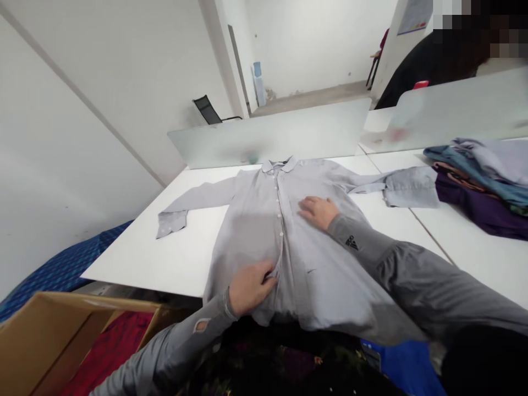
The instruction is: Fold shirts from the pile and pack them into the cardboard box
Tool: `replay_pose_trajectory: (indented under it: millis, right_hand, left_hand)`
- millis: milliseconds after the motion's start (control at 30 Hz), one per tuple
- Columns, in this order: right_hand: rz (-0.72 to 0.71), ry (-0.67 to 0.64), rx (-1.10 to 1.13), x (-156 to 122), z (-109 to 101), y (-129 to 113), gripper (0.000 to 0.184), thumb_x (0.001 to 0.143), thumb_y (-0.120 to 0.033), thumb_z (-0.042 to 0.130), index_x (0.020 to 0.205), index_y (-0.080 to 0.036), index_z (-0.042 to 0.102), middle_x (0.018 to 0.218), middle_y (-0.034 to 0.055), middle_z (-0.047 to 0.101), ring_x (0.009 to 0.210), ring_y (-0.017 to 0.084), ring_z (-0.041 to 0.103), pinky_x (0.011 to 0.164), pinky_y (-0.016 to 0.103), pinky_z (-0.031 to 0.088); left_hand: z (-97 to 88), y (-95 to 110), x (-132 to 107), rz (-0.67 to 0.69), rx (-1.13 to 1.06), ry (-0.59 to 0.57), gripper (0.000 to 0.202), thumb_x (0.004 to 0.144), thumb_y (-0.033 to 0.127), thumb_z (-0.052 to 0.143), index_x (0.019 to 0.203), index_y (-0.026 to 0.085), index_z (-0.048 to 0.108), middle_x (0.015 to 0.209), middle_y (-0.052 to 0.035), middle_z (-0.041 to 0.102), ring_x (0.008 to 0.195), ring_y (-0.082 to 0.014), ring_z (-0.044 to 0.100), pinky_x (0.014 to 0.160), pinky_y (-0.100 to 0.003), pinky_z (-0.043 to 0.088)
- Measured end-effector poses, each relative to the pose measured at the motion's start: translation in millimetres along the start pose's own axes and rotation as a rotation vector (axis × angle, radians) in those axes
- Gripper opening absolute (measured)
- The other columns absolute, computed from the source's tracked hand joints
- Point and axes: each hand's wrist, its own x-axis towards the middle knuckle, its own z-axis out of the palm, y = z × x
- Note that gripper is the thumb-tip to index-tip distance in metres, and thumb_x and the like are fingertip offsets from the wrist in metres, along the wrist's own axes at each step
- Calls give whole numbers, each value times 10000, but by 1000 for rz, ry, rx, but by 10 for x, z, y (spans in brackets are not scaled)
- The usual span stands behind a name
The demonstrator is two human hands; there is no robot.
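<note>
A grey long-sleeved button-up shirt (251, 231) lies front side up on the white table, collar pointing away from me and sleeves spread to both sides. Its lower hem hangs over the table's near edge. My left hand (252, 287) is closed on the edge of the shirt's front opening, low down, with thumb and fingers pinching the cloth. Higher up, my right hand (318, 212) rests flat on the shirt's right front panel, fingers stretched out. A small dark mark shows on the cloth below that hand.
Folded clothes (487, 181) are piled on the white table (193, 264) at the right. A frosted divider (272, 137) runs along the back, with a person (433, 60) beyond it. At lower left stands a cardboard box (49, 324) holding red cloth (115, 346).
</note>
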Motion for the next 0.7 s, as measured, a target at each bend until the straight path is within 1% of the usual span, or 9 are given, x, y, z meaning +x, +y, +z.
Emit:
replay_pose_trajectory:
  millis: [133, 200, 267, 400, 500, 600, 633, 667, 700]
  right_hand:
    - [-216, -36, -4, -559, 130, -441, 542, 937, -538, 433, 1369, -216, 490, 1461, 132, 442, 1315, 321, 393, 1028, 627, 292]
    - [-244, -23, -33, -761, 222, -564, 554, 955, -521, 393, 1405, -202, 457, 1492, 141, 398, 1357, 341, 332, 1051, 645, 243]
    - [-227, -2, -50, -851, 272, -624, 554, 970, -504, 355, 1424, -198, 435, 1508, 142, 373, 1377, 349, 296, 1063, 653, 213]
    - [-204, -38, -51, -782, 195, -646, 538, 958, -494, 391, 1413, -213, 449, 1485, 144, 405, 1355, 357, 327, 1034, 644, 273]
    - [-248, -109, -40, -678, 86, -619, 486, 952, -431, 428, 1388, -221, 474, 1449, 138, 447, 1313, 327, 389, 988, 583, 366]
    - [-290, -136, -32, -620, 37, -566, 437, 950, -358, 437, 1362, -226, 499, 1411, 125, 486, 1271, 285, 438, 953, 516, 418]
    - [-297, -135, -33, -613, 33, -550, 432, 948, -350, 443, 1358, -228, 503, 1407, 123, 489, 1270, 283, 439, 950, 507, 421]
    - [-300, -134, -34, -611, 31, -538, 430, 945, -348, 449, 1354, -229, 507, 1407, 122, 489, 1273, 284, 437, 951, 504, 420]
    - [-298, -133, -34, -615, 28, -534, 430, 942, -348, 457, 1351, -229, 510, 1405, 123, 491, 1274, 287, 436, 953, 503, 419]
  left_hand:
    - [13, -35, -82, -27, -250, 204, 180, 902, 346, 407, 788, 216, 459, 732, 13, 535, 714, -155, 510, 687, -280, 393]
    - [-6, -11, -116, 2, -379, 229, 194, 905, 371, 413, 821, 210, 483, 765, 8, 555, 743, -154, 523, 715, -276, 418]
    - [-25, 49, -148, 32, -458, 198, 205, 896, 389, 445, 838, 204, 511, 779, 2, 580, 751, -156, 537, 721, -274, 437]
    - [-17, 218, -184, 99, -517, 127, 174, 870, 353, 502, 933, 214, 586, 909, -15, 668, 860, -172, 597, 807, -274, 466]
    - [77, 325, -192, 126, -446, 74, 216, 838, 295, 534, 1025, 223, 615, 1016, -27, 686, 950, -186, 611, 881, -287, 462]
    - [185, 367, -216, 208, -337, -106, 258, 797, 301, 610, 1036, 208, 642, 955, -32, 680, 818, -171, 618, 778, -272, 488]
    - [198, 352, -231, 228, -316, -134, 249, 804, 321, 618, 1024, 208, 649, 918, -28, 672, 766, -159, 610, 735, -261, 491]
    - [193, 314, -251, 234, -295, -111, 233, 827, 341, 604, 1014, 211, 652, 897, -25, 663, 738, -152, 604, 711, -255, 491]
    - [170, 249, -275, 217, -260, -30, 223, 864, 352, 563, 1020, 216, 646, 911, -30, 658, 755, -155, 607, 723, -258, 494]
